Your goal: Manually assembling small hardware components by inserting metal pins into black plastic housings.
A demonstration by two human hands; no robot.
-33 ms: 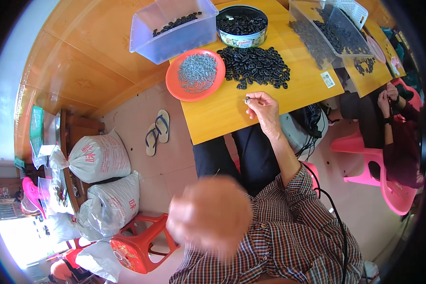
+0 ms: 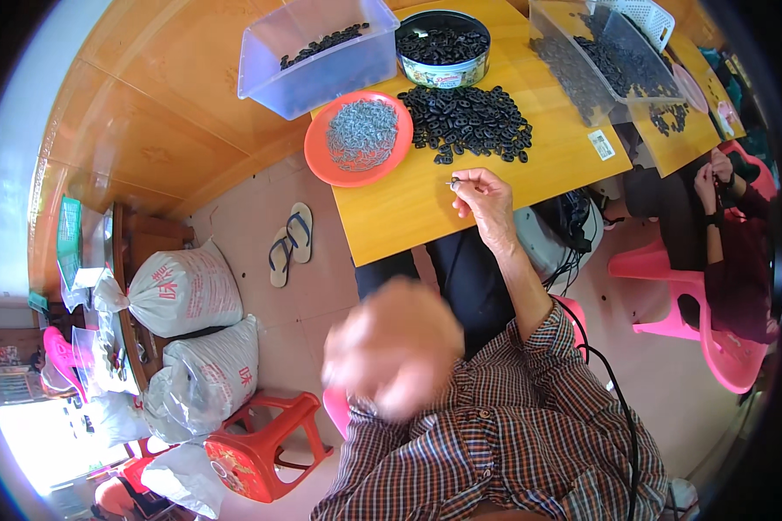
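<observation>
My right hand [image 2: 485, 201] is at the near edge of the yellow table [image 2: 400, 227]. Its thumb and forefinger pinch a small dark piece [image 2: 454, 181] with a thin metal tip sticking out leftward; its exact kind is too small to make out. My left hand [image 2: 395, 347] is raised above my lap, smeared by motion, so its fingers do not show clearly. Beyond my right hand lies a spread pile of black oval ring-like pieces [image 2: 469, 123]. Beside the pile is an orange-red plate [image 2: 315, 148] heaped with small silvery metal pieces [image 2: 362, 135].
A clear plastic bin [image 2: 321, 82] and a round tin [image 2: 443, 75] of black pieces stand at the back. Another bin [image 2: 613, 65] sits at right, near a seated person [image 2: 738, 260]. Slippers [image 2: 290, 244], white sacks [image 2: 187, 288] and a red stool [image 2: 256, 447] are on the left.
My left hand has moved slightly up and away from my body, still blurred. My right hand keeps its place and its pinch.
</observation>
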